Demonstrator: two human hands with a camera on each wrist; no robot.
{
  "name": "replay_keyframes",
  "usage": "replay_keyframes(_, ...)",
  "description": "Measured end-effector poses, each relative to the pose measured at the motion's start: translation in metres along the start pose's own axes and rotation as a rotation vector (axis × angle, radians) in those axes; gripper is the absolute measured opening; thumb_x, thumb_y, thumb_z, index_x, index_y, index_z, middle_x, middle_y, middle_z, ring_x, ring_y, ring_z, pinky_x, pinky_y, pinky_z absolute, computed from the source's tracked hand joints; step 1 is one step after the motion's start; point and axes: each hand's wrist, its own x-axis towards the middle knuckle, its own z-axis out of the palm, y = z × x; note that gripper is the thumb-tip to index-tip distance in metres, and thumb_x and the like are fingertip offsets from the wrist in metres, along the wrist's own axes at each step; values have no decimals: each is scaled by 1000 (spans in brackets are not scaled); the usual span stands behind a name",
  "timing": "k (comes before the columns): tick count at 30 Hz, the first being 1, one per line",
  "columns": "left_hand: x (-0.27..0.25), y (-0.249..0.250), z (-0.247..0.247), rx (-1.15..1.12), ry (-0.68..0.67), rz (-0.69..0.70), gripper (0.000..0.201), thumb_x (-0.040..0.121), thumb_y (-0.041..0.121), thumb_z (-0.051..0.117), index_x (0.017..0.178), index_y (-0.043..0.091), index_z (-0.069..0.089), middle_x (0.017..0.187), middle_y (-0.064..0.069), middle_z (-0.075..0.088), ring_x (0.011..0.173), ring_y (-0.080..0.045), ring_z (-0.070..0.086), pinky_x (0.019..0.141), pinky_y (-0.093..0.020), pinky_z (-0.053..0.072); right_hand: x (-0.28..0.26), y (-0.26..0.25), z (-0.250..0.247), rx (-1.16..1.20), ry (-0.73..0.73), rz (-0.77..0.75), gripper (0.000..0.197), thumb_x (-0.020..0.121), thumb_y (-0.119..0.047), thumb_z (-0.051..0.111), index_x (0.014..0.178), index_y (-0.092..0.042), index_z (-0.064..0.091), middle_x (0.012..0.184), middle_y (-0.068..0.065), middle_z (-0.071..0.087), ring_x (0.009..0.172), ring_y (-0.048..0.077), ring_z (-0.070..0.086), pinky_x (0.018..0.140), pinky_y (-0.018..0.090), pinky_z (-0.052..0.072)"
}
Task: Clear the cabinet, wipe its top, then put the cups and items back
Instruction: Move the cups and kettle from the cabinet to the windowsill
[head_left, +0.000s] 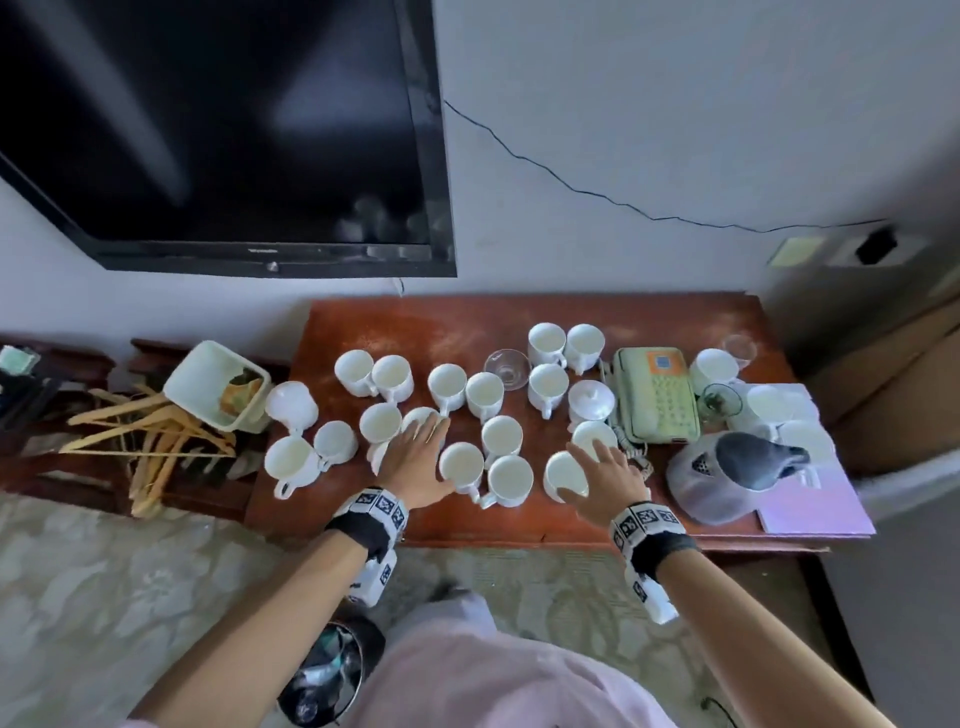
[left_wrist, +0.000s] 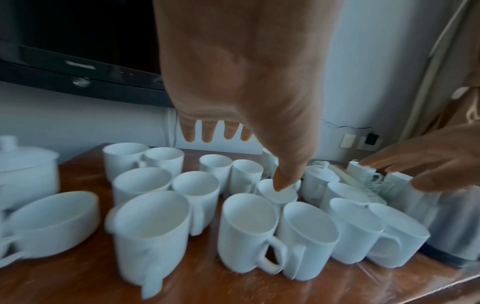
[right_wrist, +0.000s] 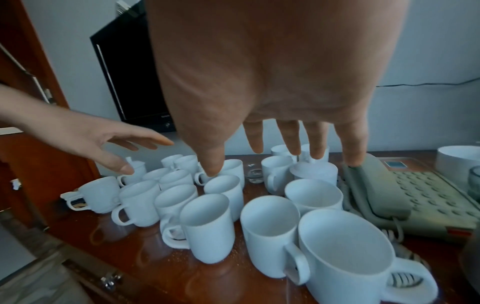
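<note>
Several white cups stand crowded on the brown wooden cabinet top, which looks dusty. My left hand hovers palm down over the cups left of centre, fingers spread and holding nothing. In the left wrist view the left hand hangs above the cups, its thumb low over one rim; contact cannot be told. My right hand is spread over cups near the phone, also empty. The right wrist view shows the right hand above open cups.
A beige phone, a grey kettle, a lidded cup, a glass bowl, glasses and a pink folder share the top. A TV hangs behind. Hangers and a white box lie left.
</note>
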Motion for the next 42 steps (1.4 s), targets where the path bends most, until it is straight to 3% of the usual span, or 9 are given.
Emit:
replay_keyframes(4, 27, 10, -4, 44, -56, 78, 102, 87, 57, 68, 163, 17, 13, 172, -6, 7, 153, -30, 24, 118, -47, 35, 12, 5, 11, 43, -13, 53, 85, 89, -65, 59, 158, -38, 19, 167, 7, 17, 149, 34, 23, 115, 54, 35)
replay_keyframes(8, 52, 10, 0, 85, -157, 170, 100, 88, 51, 72, 162, 15, 14, 170, -7, 12, 152, -28, 25, 115, -45, 38, 25, 6, 21, 71, -44, 132, 89, 87, -62, 65, 159, -38, 18, 166, 9, 16, 149, 36, 23, 116, 54, 33)
replay_keyframes(14, 80, 5, 23, 226, -306, 248, 84, 77, 48, 79, 143, 16, 39, 138, -5, 46, 122, -27, 51, 95, -43, 48, 31, 8, 32, 92, -58, 238, 94, 85, -59, 69, 159, -35, 17, 163, 11, 20, 147, 37, 26, 114, 53, 33)
replay_keyframes(24, 94, 12, 23, 343, -355, 308, 78, 75, 37, 85, 137, 14, 43, 131, -5, 50, 117, -26, 53, 96, -40, 45, 44, 11, 39, 143, -19, 250, 66, 86, -46, 72, 139, -23, 42, 132, 10, 43, 121, 33, 48, 101, 45, 47)
replay_keyframes(30, 91, 16, 19, 357, -349, 347, 67, 78, 12, 79, 134, 17, 44, 131, -3, 49, 113, -25, 50, 91, -39, 48, 51, 22, 38, 219, -44, 192, 59, 88, -35, 74, 135, -19, 43, 120, 10, 59, 112, 33, 61, 90, 41, 52)
replay_keyframes(33, 88, 16, 24, 312, -319, 304, 81, 77, 7, 78, 146, 15, 37, 148, -6, 39, 124, -27, 46, 100, -39, 46, 49, 29, 38, 287, -46, 190, 54, 88, -30, 73, 132, -18, 44, 116, 9, 63, 108, 30, 63, 84, 39, 54)
replay_keyframes(36, 78, 20, 27, 223, -286, 163, 95, 82, 21, 80, 157, 11, 23, 162, -10, 24, 143, -31, 37, 106, -43, 46, 45, 37, 39, 282, -34, 194, 49, 92, -35, 68, 131, -17, 44, 115, 6, 63, 106, 28, 63, 74, 36, 49)
replay_keyframes(39, 61, 30, 25, 85, -190, -52, 81, 86, 36, 78, 148, 10, 34, 147, -11, 41, 131, -32, 49, 92, -41, 55, 45, 45, 42, 236, -16, 194, 43, 95, -44, 62, 123, -15, 48, 114, 4, 63, 104, 28, 64, 70, 34, 44)
replay_keyframes(42, 46, 36, 29, -48, -161, -294, 65, 90, 39, 74, 138, 8, 43, 130, -13, 54, 115, -34, 61, 82, -42, 57, 46, 46, 43, 193, -15, 191, 39, 95, -48, 63, 106, -12, 58, 106, 5, 63, 93, 25, 66, 69, 33, 48)
